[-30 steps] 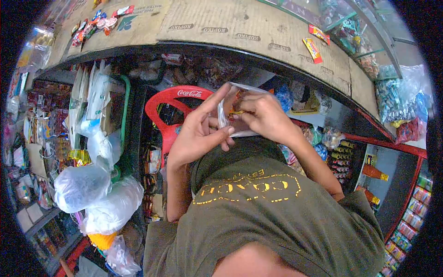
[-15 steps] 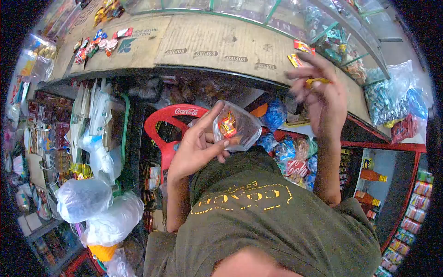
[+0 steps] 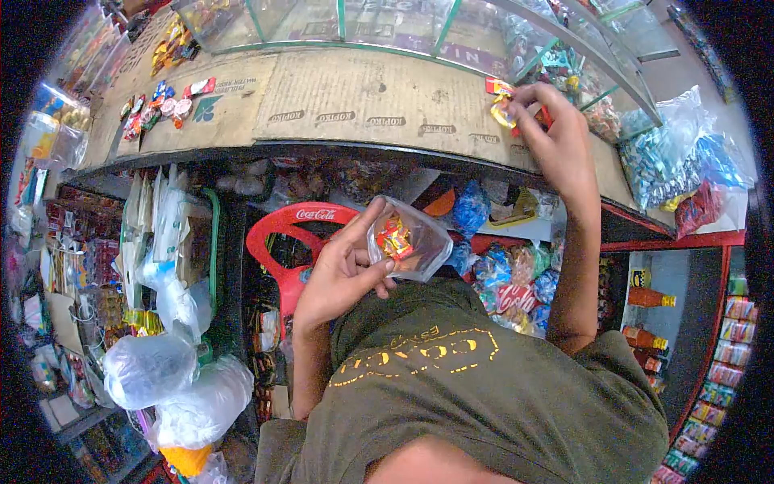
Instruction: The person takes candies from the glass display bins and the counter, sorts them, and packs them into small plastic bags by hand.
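Red plastic chair: "Coca-Cola"
Brown flat cardboard beyond chair: "KOPIKO," repeated
Olive-green fabric shirt, right of chair: "EST"

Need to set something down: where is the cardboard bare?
The middle of the cardboard, between the left candy cluster and the right hand, in front of the glass case. Crowded: the left end and around that hand.

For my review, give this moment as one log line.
left hand: holds clear pouch | contents: wrapped candies | right hand: at counter candies on cardboard

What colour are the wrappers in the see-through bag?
The wrappers are mostly red and yellow, seen best in the head view.
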Action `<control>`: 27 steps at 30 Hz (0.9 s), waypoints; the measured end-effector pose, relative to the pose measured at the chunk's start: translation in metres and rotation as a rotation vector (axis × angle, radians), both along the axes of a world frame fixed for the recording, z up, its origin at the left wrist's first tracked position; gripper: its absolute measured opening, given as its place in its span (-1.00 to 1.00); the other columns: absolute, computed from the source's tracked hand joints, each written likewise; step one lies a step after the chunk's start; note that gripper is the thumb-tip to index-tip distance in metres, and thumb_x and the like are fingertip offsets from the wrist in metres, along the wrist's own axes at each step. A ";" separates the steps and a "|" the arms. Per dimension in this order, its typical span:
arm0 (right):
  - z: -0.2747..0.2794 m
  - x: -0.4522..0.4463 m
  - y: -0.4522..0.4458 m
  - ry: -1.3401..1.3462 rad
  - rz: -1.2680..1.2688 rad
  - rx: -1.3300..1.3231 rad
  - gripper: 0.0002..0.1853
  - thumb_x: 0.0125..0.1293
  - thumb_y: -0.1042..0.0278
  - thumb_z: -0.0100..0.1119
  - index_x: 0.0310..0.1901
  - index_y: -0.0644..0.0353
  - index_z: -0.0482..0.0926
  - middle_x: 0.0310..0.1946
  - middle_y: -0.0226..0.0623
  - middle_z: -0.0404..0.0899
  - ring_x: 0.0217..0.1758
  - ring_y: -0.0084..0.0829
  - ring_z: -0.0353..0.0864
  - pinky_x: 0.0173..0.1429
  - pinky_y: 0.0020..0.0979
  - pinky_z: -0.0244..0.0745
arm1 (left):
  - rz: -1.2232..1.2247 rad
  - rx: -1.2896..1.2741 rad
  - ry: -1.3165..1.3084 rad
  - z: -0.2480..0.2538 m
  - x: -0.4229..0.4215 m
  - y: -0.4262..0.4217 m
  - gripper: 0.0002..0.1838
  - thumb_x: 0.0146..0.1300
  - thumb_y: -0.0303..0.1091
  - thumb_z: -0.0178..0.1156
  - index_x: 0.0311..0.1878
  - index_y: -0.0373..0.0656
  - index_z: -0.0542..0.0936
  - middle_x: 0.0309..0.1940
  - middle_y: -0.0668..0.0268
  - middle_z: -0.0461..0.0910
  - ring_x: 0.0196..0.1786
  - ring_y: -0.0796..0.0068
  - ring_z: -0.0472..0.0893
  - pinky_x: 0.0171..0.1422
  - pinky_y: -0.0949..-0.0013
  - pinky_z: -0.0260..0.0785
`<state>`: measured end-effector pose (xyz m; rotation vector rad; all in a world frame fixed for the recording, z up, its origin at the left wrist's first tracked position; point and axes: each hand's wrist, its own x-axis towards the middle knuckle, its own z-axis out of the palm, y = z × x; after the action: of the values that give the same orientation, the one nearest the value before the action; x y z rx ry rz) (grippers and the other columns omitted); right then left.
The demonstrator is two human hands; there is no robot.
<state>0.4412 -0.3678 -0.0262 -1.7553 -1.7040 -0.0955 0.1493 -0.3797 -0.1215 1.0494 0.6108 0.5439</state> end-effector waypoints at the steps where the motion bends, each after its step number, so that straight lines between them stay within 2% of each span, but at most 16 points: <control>1: 0.005 0.000 0.002 0.021 -0.064 -0.021 -0.82 0.15 0.36 0.23 -0.29 0.28 0.54 -0.38 -0.06 0.58 -0.29 -0.08 0.58 -0.16 -0.22 0.42 | -0.001 -0.003 -0.002 0.001 0.000 0.000 -0.16 0.16 -0.73 0.10 0.48 -0.11 -0.01 0.40 0.16 0.17 -0.36 0.54 0.59 -0.39 0.52 0.51; 4: 0.012 0.000 0.007 -0.102 -0.217 -0.068 -0.84 0.15 0.39 0.21 -0.28 0.27 0.54 -0.38 -0.05 0.61 -0.30 -0.04 0.59 -0.16 -0.19 0.45 | 0.008 0.018 0.004 0.004 -0.001 0.001 -0.17 0.17 -0.72 0.11 0.48 -0.11 -0.01 0.34 0.14 0.26 -0.37 0.53 0.59 -0.39 0.51 0.51; 6: 0.008 0.003 0.010 -0.048 -0.163 -0.012 -0.85 0.16 0.41 0.19 -0.23 0.22 0.58 -0.33 -0.05 0.60 -0.22 -0.03 0.59 -0.10 -0.17 0.45 | 0.029 0.011 0.005 0.004 -0.003 0.001 -0.17 0.18 -0.70 0.11 0.48 -0.11 -0.01 0.28 0.13 0.32 -0.37 0.54 0.58 -0.39 0.51 0.51; 8: 0.005 0.013 0.010 -0.332 -0.018 -0.081 -0.81 0.17 0.42 0.17 -0.17 0.21 0.61 -0.28 -0.06 0.58 -0.16 -0.04 0.57 -0.04 -0.17 0.45 | 0.046 0.004 0.005 0.005 -0.004 0.000 -0.17 0.17 -0.67 0.14 0.47 -0.14 0.00 0.30 0.14 0.31 -0.38 0.56 0.58 -0.41 0.52 0.49; 11: 0.008 0.011 0.008 -0.398 0.010 -0.133 -0.77 0.17 0.43 0.16 -0.12 0.22 0.62 -0.26 -0.05 0.55 -0.12 -0.05 0.55 -0.03 -0.17 0.44 | 0.033 -0.014 0.019 0.002 -0.005 0.001 -0.17 0.18 -0.66 0.14 0.48 -0.14 -0.01 0.31 0.14 0.30 -0.38 0.56 0.58 -0.40 0.52 0.49; 16: 0.007 0.013 0.022 -0.353 0.051 -0.090 -0.80 0.18 0.38 0.17 -0.21 0.27 0.63 -0.33 -0.04 0.55 -0.20 -0.04 0.56 -0.06 -0.15 0.44 | 0.006 -0.007 -0.006 -0.003 -0.002 -0.001 -0.17 0.20 -0.66 0.12 0.48 -0.11 -0.04 0.30 0.16 0.31 -0.39 0.55 0.57 -0.37 0.52 0.50; 18: 0.008 0.016 0.025 -0.349 0.053 -0.084 -0.81 0.18 0.36 0.17 -0.24 0.28 0.64 -0.35 -0.05 0.55 -0.22 -0.04 0.57 -0.08 -0.15 0.45 | 0.014 -0.017 0.021 -0.005 -0.002 -0.002 -0.17 0.20 -0.65 0.13 0.49 -0.11 -0.04 0.12 0.15 0.47 -0.40 0.56 0.57 -0.37 0.52 0.49; 19: 0.008 0.017 0.027 -0.370 0.067 -0.071 -0.82 0.19 0.35 0.18 -0.27 0.29 0.64 -0.36 -0.06 0.56 -0.24 -0.06 0.58 -0.10 -0.16 0.45 | 0.016 -0.015 0.017 -0.006 -0.002 -0.002 -0.17 0.20 -0.65 0.13 0.49 -0.11 -0.04 0.12 0.15 0.47 -0.40 0.56 0.57 -0.37 0.52 0.49; 21: 0.009 0.014 0.029 -0.386 0.094 -0.055 -0.81 0.19 0.34 0.19 -0.30 0.29 0.64 -0.37 -0.07 0.56 -0.26 -0.07 0.58 -0.12 -0.17 0.46 | 0.018 -0.016 0.012 -0.008 -0.007 -0.002 -0.17 0.20 -0.65 0.13 0.49 -0.10 -0.02 -0.17 0.20 0.58 -0.41 0.57 0.57 -0.37 0.52 0.49; 22: 0.012 0.013 0.028 -0.409 0.061 -0.037 -0.81 0.19 0.33 0.20 -0.30 0.30 0.64 -0.36 -0.08 0.57 -0.28 -0.09 0.59 -0.14 -0.19 0.46 | 0.030 -0.016 0.015 -0.007 -0.008 -0.002 -0.17 0.20 -0.65 0.13 0.49 -0.10 -0.02 -0.17 0.20 0.58 -0.41 0.57 0.57 -0.37 0.52 0.49; 24: 0.018 0.007 0.027 -0.425 0.050 -0.022 -0.81 0.19 0.33 0.21 -0.31 0.30 0.64 -0.35 -0.10 0.58 -0.30 -0.11 0.60 -0.16 -0.21 0.47 | 0.050 -0.011 0.028 -0.002 -0.011 -0.004 -0.16 0.20 -0.64 0.14 0.49 -0.09 -0.03 -0.32 0.26 0.58 -0.42 0.58 0.57 -0.38 0.52 0.49; 26: 0.029 -0.002 0.022 -0.302 0.063 0.198 -0.80 0.20 0.31 0.22 -0.31 0.29 0.65 -0.38 -0.12 0.58 -0.36 -0.16 0.61 -0.21 -0.27 0.47 | 0.059 -0.025 0.030 0.004 -0.014 -0.006 -0.15 0.19 -0.65 0.14 0.49 -0.08 -0.04 -0.37 0.27 0.58 -0.43 0.59 0.58 -0.39 0.52 0.49; 27: 0.038 -0.017 0.015 -0.193 0.056 0.174 -0.81 0.19 0.31 0.24 -0.30 0.28 0.66 -0.44 -0.13 0.58 -0.38 -0.22 0.60 -0.24 -0.31 0.46 | 0.055 -0.039 0.023 0.005 -0.014 -0.006 -0.13 0.18 -0.65 0.14 0.49 -0.08 -0.05 -0.37 0.26 0.59 -0.44 0.59 0.58 -0.41 0.52 0.49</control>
<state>0.4244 -0.3533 0.0122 -1.6111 -1.8205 -0.3884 0.1351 -0.3858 -0.1169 1.0059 0.6702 0.5666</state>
